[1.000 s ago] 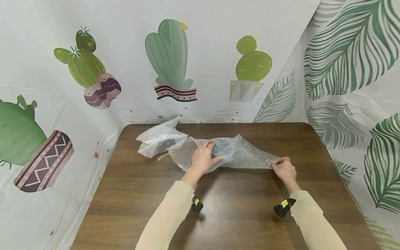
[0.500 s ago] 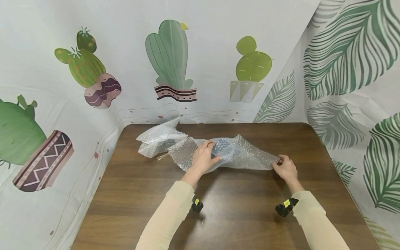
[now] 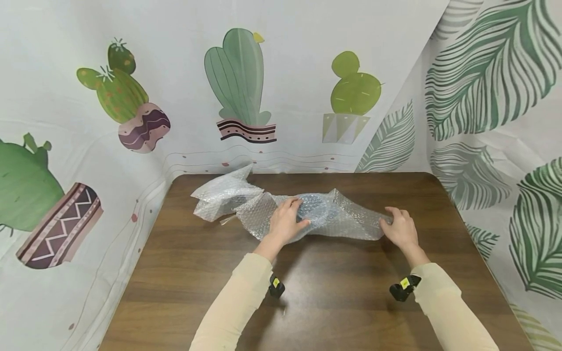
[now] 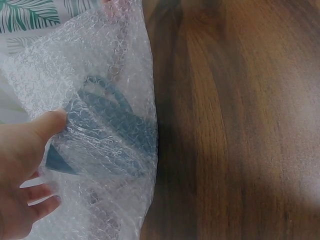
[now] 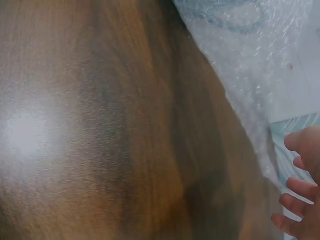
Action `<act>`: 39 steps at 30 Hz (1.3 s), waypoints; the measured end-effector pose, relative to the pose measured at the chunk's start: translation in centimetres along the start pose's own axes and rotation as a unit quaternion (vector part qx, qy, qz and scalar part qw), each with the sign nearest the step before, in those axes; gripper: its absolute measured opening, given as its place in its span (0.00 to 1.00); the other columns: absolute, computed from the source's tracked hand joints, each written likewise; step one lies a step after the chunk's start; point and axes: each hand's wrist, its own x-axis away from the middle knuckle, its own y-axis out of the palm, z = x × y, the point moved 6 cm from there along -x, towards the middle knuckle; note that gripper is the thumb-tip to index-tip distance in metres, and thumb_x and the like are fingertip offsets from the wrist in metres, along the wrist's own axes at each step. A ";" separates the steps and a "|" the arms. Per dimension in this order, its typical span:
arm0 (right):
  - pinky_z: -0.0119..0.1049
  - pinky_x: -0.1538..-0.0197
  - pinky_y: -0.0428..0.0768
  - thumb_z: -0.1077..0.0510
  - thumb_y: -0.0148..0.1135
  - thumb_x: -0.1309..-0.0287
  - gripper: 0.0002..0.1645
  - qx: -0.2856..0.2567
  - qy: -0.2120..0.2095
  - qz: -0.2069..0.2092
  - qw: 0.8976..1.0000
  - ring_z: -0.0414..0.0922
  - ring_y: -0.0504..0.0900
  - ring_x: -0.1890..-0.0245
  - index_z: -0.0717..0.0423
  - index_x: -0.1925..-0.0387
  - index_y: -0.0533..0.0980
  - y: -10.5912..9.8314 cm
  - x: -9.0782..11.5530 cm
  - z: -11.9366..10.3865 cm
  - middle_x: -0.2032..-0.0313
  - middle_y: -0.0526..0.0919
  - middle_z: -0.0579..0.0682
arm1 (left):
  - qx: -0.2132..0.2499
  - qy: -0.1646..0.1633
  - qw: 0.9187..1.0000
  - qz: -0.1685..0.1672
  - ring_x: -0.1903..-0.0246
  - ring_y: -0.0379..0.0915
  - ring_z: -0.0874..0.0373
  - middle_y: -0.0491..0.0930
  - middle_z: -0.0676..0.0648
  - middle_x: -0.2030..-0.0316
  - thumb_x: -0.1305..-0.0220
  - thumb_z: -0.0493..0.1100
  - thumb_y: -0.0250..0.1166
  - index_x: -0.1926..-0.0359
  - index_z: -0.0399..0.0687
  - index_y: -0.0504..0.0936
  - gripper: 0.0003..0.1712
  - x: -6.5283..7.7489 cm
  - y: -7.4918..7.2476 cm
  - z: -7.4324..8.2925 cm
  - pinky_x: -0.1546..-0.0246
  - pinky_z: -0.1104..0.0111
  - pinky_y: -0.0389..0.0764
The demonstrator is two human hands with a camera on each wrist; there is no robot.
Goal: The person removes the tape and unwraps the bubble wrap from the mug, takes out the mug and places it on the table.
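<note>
bubble wrap (image 3: 355,225), yellow labels (image 3: 405,283) (illegible)

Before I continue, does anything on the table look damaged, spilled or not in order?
No spill or clear damage shows. Only the bubble wrap looks untidy: left of the blue object it covers, it is crumpled and bunched.

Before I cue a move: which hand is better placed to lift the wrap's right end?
Probably the right hand: it looks free, close to that end of the wrap. The left hand is farther off, touching the wrap over the blue item.
</note>
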 end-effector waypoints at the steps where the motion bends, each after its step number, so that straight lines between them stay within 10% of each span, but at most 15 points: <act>1: 0.64 0.53 0.68 0.56 0.55 0.43 0.29 0.001 -0.005 0.001 1.000 0.72 0.66 0.50 0.67 0.42 0.65 -0.1 -0.1 -0.1 0.46 0.64 0.76 | 0.000 0.000 1.000 0.000 0.40 0.63 0.51 0.64 0.50 0.37 0.48 0.60 0.66 0.37 0.52 0.68 0.39 0.0 0.0 0.0 0.42 0.59 0.69; 39: 0.52 0.54 0.77 0.56 0.62 0.45 0.30 -0.082 -0.228 -0.013 0.970 0.55 0.76 0.52 0.57 0.41 0.68 -1.1 0.3 -9.8 0.49 0.75 0.58 | -0.003 0.008 1.000 0.005 0.40 0.64 0.51 0.66 0.48 0.38 0.49 0.59 0.66 0.38 0.51 0.68 0.39 0.0 -0.1 0.2 0.42 0.60 0.69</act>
